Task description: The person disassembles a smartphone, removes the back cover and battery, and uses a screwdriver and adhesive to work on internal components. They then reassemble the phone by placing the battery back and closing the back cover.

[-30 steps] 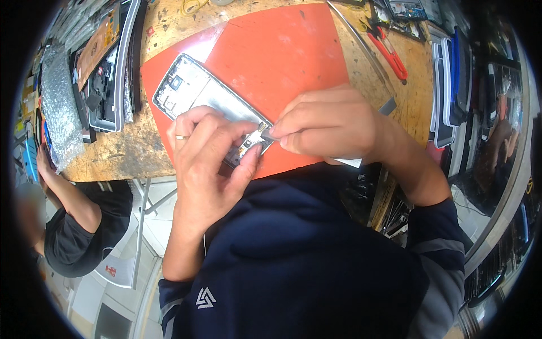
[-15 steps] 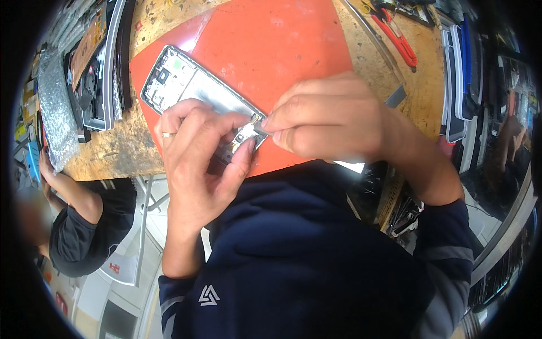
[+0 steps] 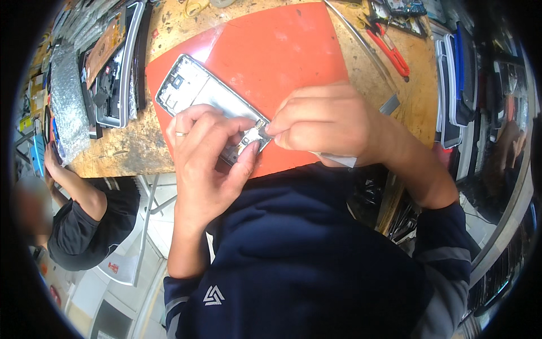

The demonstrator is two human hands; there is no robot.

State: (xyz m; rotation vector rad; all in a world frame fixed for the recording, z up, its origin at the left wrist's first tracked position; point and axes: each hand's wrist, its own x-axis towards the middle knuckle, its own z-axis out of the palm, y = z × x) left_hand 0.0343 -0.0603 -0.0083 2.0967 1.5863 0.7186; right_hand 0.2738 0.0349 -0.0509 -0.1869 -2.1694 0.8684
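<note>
An opened phone frame [image 3: 186, 82] with a silver inner plate lies tilted on an orange mat [image 3: 282, 51]. My left hand [image 3: 206, 164], a ring on one finger, grips the frame's lower end, thumb and index finger around a small metal-and-board part [image 3: 254, 135] there. My right hand [image 3: 327, 121] is closed in a pinch at that end, fingertips at the small part, on a thin flat grey tool [image 3: 339, 160] whose pale end sticks out below the hand. The tool's tip is too small to make out clearly.
The worn wooden bench [image 3: 130, 150] holds stacked cases [image 3: 116, 68], bubble wrap [image 3: 73, 118], red-handled cutters [image 3: 395, 56], a steel ruler [image 3: 370, 56] and several phone housings [image 3: 454, 85]. A co-worker [image 3: 79, 226] in black sits at the lower left, hands at the bench edge.
The view shifted and came back. My hands stay at the phone's lower end with only slight finger movement. The pale tool end below my right hand has tilted a little.
</note>
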